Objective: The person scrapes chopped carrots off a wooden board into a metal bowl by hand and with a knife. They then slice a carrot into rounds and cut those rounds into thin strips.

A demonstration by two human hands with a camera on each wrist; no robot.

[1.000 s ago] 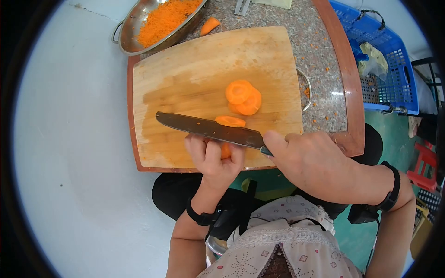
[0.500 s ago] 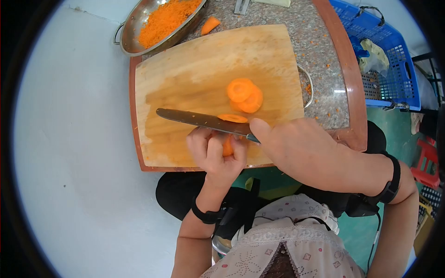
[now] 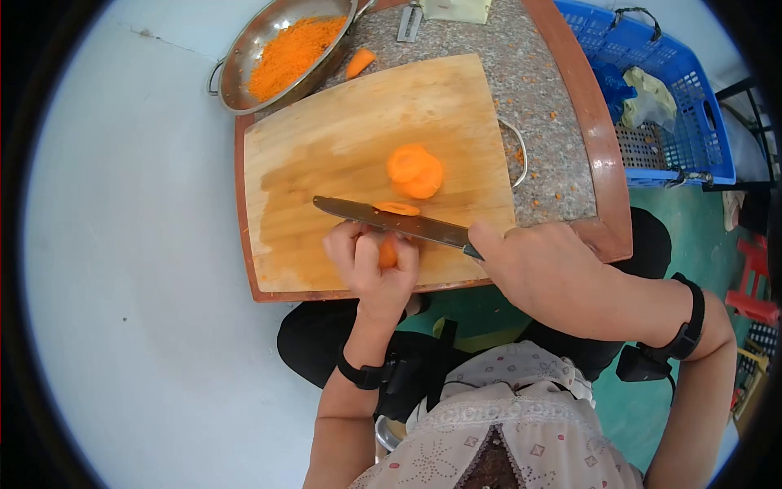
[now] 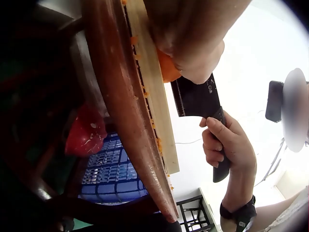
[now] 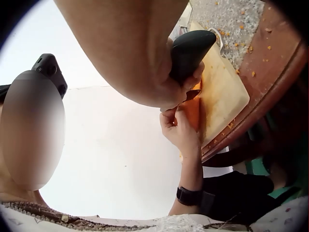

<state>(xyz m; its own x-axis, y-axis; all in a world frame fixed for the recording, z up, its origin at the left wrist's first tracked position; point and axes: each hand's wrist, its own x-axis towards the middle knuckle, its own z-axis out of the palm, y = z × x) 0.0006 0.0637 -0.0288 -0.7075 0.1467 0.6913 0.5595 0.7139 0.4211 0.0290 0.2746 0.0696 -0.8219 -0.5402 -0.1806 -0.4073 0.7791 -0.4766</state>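
The right hand (image 3: 554,273) grips the dark handle (image 5: 190,55) of a broad knife (image 3: 407,224). Its blade lies across a piece of carrot (image 3: 388,253) near the board's front edge. Curled left-hand fingers hold that carrot against the wooden cutting board (image 3: 326,147), and the left hand (image 3: 373,265) is close behind the blade. On the blade's far side is a thin carrot slice (image 3: 397,209). Beyond it, several round slices (image 3: 415,171) overlap in a small pile. In the left wrist view, the carrot (image 4: 168,66) shows under the left hand, beside the blade (image 4: 198,96).
A metal pan (image 3: 244,57) of shredded carrot (image 3: 297,57) stands at the back left. Near it are a carrot end (image 3: 360,63) and a flat metal tool (image 3: 410,23). Orange bits dot the speckled tabletop (image 3: 554,155). A blue basket (image 3: 692,98) is at the right.
The knife has shifted right relative to the left hand, with its tip now nearer that hand. The left hand still holds the carrot. The head view has shifted slightly.
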